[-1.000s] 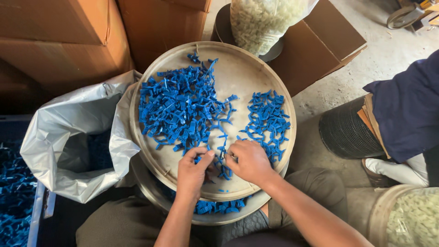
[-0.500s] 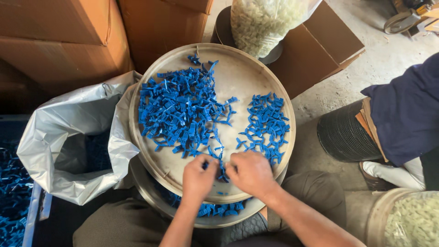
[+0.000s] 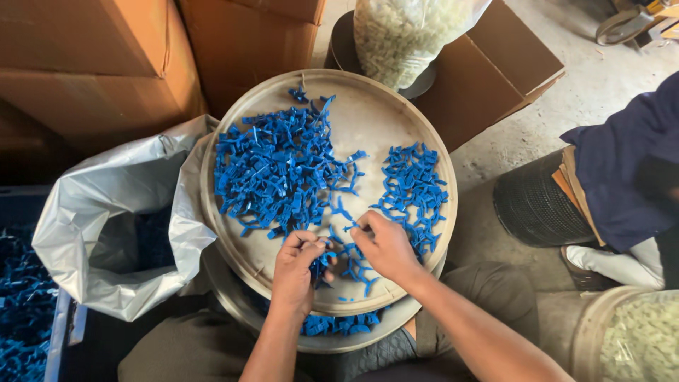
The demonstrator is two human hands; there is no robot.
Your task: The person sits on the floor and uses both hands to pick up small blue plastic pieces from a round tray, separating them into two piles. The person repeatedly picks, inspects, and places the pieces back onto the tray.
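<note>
Two hands [image 3: 339, 258] — two blue-part heaps [image 3: 283, 173].

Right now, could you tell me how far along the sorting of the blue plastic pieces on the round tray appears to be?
Roughly a third looks done: the smaller pile lies apart on the round tray. In hand: the left hand pinches a few pieces and the right hand picks at loose ones between the piles. Left: the larger pile.

Daylight, soft, entering from about 1 o'clock; concrete floor [image 3: 601, 92] there bright, slightly washed. Dim toward 8 o'clock, deep shadow beside the grey bag [image 3: 113, 212]. Round tray [image 3: 368, 120] evenly lit, sharp. Slight wide-angle stretch at edges. No motion blur.
</note>
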